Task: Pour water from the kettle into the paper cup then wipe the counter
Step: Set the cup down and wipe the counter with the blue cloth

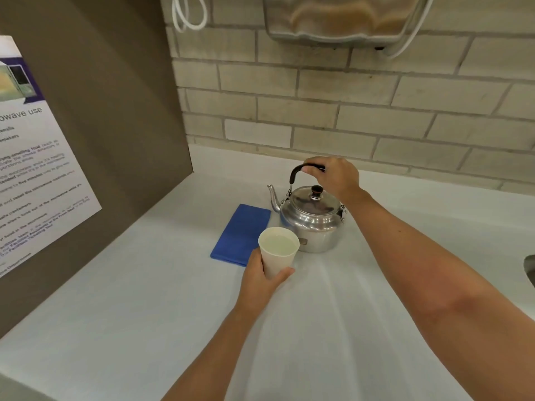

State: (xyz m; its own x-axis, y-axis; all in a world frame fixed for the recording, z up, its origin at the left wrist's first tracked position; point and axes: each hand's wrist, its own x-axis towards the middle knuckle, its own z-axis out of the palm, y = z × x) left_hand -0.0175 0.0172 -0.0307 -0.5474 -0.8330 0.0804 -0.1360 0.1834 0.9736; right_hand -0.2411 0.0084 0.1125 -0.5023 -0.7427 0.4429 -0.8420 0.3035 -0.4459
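A shiny metal kettle (309,221) stands upright on the white counter (144,328), spout pointing left. My right hand (333,176) grips its black handle from above. In front of it, my left hand (260,280) holds a white paper cup (279,250) upright, with clear water inside. A folded blue cloth (240,234) lies flat on the counter just left of the kettle and cup.
A brown side panel (115,125) with a microwave notice (34,169) walls off the left. A brick-tiled wall (347,111) runs along the back, with a metal dispenser (338,21) above. A sink edge (529,267) shows at the far right.
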